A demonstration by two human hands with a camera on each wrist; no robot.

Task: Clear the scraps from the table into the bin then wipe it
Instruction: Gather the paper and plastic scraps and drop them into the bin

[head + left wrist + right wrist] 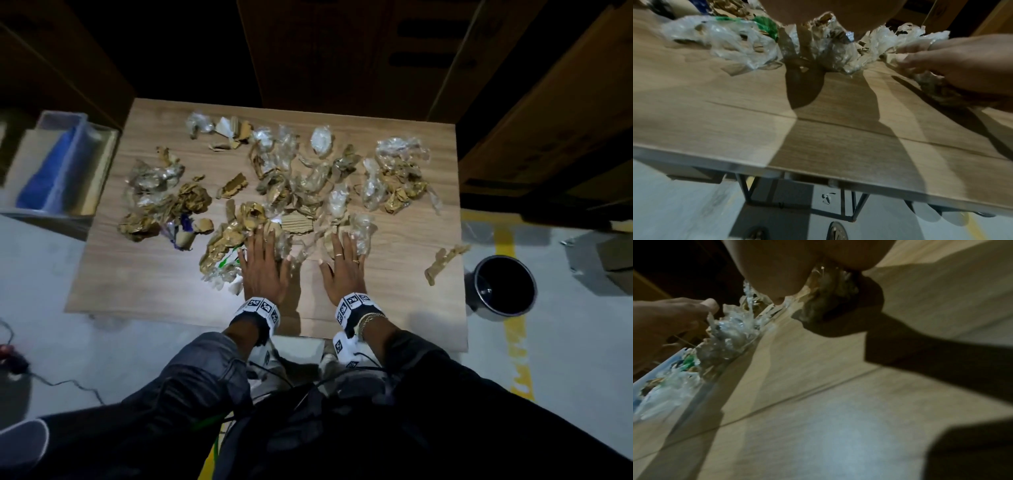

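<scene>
Torn brown cardboard and crumpled clear plastic scraps [294, 178] lie spread across the wooden table [154, 277]. My left hand [263, 253] lies flat, fingers straight, at the near edge of the pile, touching a green-printed plastic piece [224, 265]. My right hand [344, 257] lies flat beside it, fingertips on clear plastic [363, 229]. In the left wrist view the plastic scraps [731, 42] sit before my palm, with the right hand [962, 65] resting on scraps. The right wrist view shows the left hand [663, 321] against the plastic pile [731, 331]. A round black bin [503, 286] stands on the floor to the right.
One cardboard strip [443, 260] lies alone at the table's right edge, near the bin. A clear container holding a blue cloth [58, 168] sits left of the table. Large cardboard boxes [548, 120] stand behind. A cable [51, 380] runs over the floor at left.
</scene>
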